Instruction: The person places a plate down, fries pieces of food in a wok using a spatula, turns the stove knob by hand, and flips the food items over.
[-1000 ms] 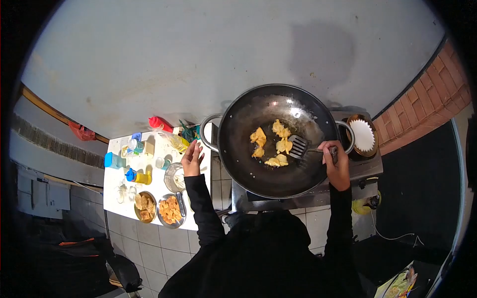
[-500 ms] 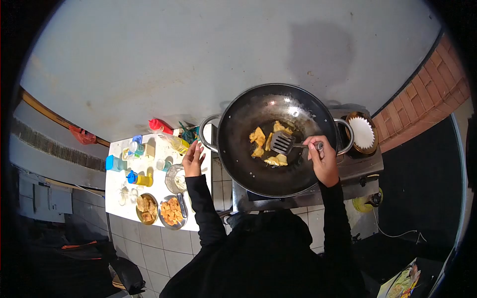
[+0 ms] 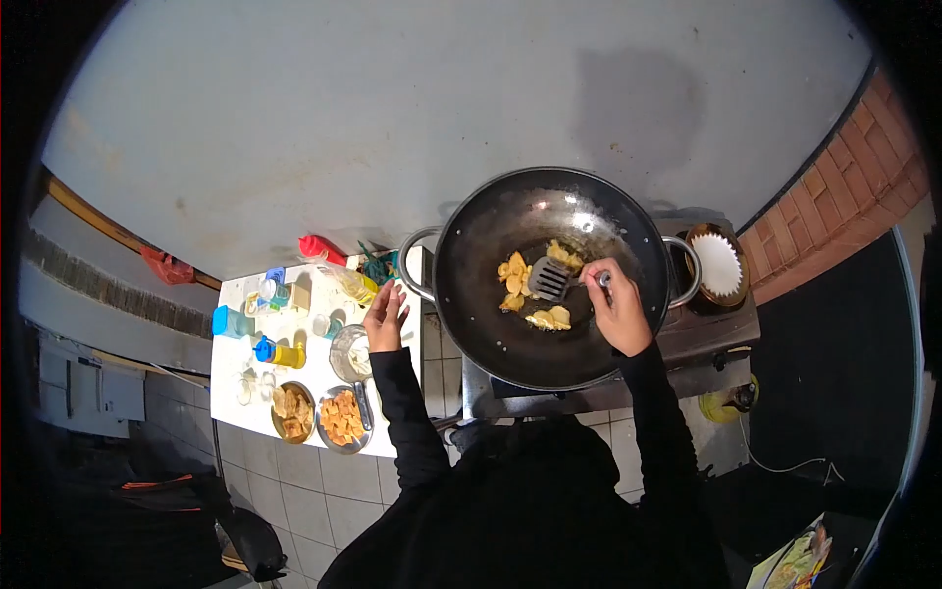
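Observation:
A large dark wok [image 3: 549, 358] with two loop handles stands on the stove, and several golden-brown food pieces [image 3: 514, 270] lie in its oily bottom. My right hand [image 3: 618, 306] grips the handle of a slotted spatula [image 3: 549, 280], whose blade is down among the pieces. Left of the wok, my left hand [image 3: 386, 316] is raised over the white table's right edge, fingers apart with nothing visible in them. It is near the wok's left handle [image 3: 410, 263] but apart from it.
The white table [image 3: 324, 368] holds a plate of orange-coated pieces [image 3: 340, 417] with a knife [image 3: 363, 404], a bowl of browned pieces [image 3: 292, 410], a clear bowl [image 3: 343, 353], bottles and jars. A paper-lined basket [image 3: 719, 265] sits right of the wok; a wall rises behind.
My right hand has moved further over the wok, tilting the spatula more upright and shifting its blade slightly left among the pieces. My left hand has stayed about the same.

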Action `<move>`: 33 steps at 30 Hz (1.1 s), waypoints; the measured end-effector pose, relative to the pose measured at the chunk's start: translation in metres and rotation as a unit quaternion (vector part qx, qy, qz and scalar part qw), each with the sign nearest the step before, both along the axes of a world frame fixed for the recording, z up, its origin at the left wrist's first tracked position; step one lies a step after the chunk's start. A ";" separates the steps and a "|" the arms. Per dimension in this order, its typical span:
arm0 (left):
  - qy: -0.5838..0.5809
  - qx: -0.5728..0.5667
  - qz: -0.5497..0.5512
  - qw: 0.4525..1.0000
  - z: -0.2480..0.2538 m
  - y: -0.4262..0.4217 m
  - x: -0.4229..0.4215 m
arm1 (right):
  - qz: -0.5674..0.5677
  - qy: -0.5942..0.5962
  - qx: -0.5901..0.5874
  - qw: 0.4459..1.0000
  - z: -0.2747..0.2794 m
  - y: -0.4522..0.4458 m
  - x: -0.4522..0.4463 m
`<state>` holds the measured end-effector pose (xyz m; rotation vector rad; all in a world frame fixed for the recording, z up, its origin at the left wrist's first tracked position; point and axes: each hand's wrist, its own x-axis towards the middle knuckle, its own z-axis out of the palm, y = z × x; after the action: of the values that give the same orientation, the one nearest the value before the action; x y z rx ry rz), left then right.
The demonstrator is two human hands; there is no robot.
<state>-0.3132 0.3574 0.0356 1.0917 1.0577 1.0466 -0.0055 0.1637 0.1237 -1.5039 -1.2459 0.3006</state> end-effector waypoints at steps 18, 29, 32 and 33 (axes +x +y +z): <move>-0.004 0.006 0.005 1.000 0.000 -0.003 0.003 | -0.018 0.038 -0.013 0.999 -0.012 -0.009 0.015; -0.007 0.008 0.017 1.000 -0.002 0.000 -0.008 | 0.010 0.175 -0.006 0.985 -0.014 -0.001 0.025; -0.012 0.011 0.017 1.000 -0.002 -0.001 -0.008 | 0.005 0.161 -0.011 0.987 -0.003 -0.004 0.021; -0.011 0.011 0.019 1.000 -0.002 -0.001 -0.007 | 0.004 0.161 -0.011 0.987 -0.001 -0.004 0.019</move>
<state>-0.3205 0.3562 0.0335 1.0796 1.0560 1.1003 0.0131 0.1598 0.1230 -1.4036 -0.9937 0.5426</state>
